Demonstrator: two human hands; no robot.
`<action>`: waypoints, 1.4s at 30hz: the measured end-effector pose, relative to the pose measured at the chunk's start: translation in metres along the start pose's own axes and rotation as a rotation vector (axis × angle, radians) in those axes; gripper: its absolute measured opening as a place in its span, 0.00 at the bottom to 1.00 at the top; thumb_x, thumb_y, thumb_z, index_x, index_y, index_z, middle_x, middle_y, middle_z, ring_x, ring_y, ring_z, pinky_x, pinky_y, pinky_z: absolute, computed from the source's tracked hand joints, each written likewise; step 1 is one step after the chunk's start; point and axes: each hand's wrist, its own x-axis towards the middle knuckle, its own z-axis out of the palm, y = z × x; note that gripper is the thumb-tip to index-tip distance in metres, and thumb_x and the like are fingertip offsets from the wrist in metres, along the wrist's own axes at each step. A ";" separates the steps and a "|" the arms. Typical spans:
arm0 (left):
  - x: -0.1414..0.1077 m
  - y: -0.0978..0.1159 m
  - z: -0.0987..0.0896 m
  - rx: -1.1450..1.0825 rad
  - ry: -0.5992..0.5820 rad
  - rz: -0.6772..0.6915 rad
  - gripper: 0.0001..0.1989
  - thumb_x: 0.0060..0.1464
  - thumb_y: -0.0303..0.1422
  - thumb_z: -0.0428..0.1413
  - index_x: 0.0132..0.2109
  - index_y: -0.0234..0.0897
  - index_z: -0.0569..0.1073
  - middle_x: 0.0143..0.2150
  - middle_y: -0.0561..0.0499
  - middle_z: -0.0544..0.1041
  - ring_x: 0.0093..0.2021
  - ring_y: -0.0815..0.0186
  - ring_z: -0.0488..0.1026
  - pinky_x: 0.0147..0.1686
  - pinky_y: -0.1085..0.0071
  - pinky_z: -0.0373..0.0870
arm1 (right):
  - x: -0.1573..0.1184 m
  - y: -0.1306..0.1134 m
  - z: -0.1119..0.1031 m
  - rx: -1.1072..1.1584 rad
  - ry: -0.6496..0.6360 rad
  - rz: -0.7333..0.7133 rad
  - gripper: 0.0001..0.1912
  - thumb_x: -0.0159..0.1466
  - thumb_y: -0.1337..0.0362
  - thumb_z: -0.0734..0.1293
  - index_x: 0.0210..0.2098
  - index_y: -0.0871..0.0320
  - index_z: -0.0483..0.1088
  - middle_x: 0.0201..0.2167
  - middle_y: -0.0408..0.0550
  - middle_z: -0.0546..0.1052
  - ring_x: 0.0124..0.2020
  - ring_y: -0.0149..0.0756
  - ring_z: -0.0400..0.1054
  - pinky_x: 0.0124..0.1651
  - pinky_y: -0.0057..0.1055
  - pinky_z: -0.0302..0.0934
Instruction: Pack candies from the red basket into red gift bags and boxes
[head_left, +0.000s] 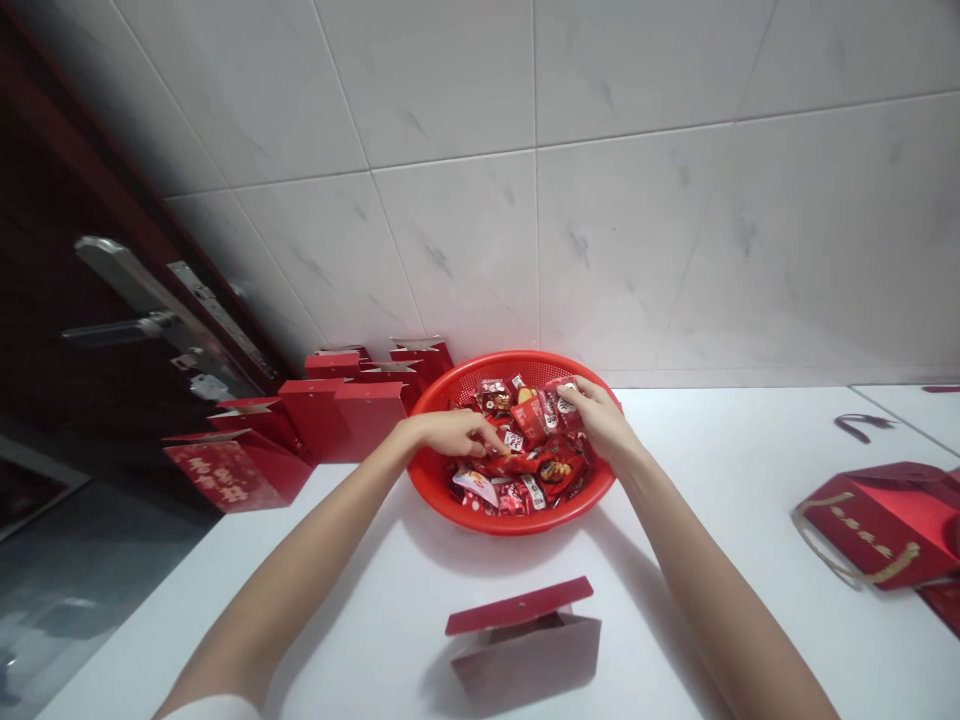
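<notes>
A red plastic basket [514,525] holds many small wrapped snack packets [531,422], mostly red with white labels. My left hand [461,433] reaches over its left side, index finger stretched down onto the packets and the other fingers partly curled; no packet shows in its grasp. At the right side, my right hand [600,415] pinches a red snack packet [559,395] between thumb and fingers, just above the pile. Nearer to me stands a red paper gift box [525,660] with its top flap partly raised.
Several red gift boxes [367,410] stand left of the basket, by the tiled wall [457,240]. On the white table [690,450], a red gift bag [862,530] with a rope handle lies at right, near a dark ribbon [859,428]. A dark door [67,200] is at left.
</notes>
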 end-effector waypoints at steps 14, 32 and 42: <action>0.039 -0.030 -0.001 0.274 0.261 -0.296 0.21 0.45 0.33 0.61 0.49 0.44 0.81 0.52 0.45 0.82 0.50 0.52 0.79 0.44 0.69 0.72 | -0.001 0.000 -0.001 -0.031 0.003 -0.024 0.11 0.52 0.54 0.74 0.30 0.53 0.74 0.30 0.45 0.80 0.33 0.40 0.72 0.33 0.33 0.65; 0.044 0.006 -0.006 -0.287 0.785 0.011 0.26 0.47 0.33 0.63 0.55 0.32 0.76 0.45 0.45 0.81 0.41 0.59 0.77 0.43 0.65 0.73 | -0.002 -0.003 0.001 -0.038 0.017 -0.023 0.11 0.51 0.55 0.72 0.31 0.54 0.74 0.30 0.45 0.80 0.29 0.37 0.70 0.29 0.31 0.64; 0.038 0.000 -0.018 -0.445 0.731 -0.010 0.19 0.47 0.26 0.60 0.48 0.31 0.78 0.39 0.45 0.83 0.42 0.59 0.79 0.47 0.61 0.74 | -0.002 -0.005 0.003 0.000 0.039 0.011 0.12 0.48 0.55 0.73 0.28 0.54 0.72 0.27 0.43 0.77 0.27 0.36 0.69 0.26 0.30 0.64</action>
